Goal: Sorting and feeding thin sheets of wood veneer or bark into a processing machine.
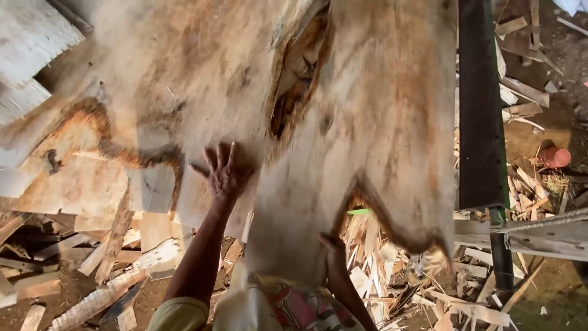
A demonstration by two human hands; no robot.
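The left hand (223, 171) lies flat with fingers spread on a wide, thin veneer sheet (367, 122) that fills most of the view; the right hand (334, 254) grips the sheet's ragged lower edge, fingers curled under it. A long split (294, 92) opens the sheet near its middle; a dark upright beam (481, 104) stands just beside its right edge; wood scraps (392, 270) crowd the ground below, and a small reddish pot (555, 157) sits well apart on the right.
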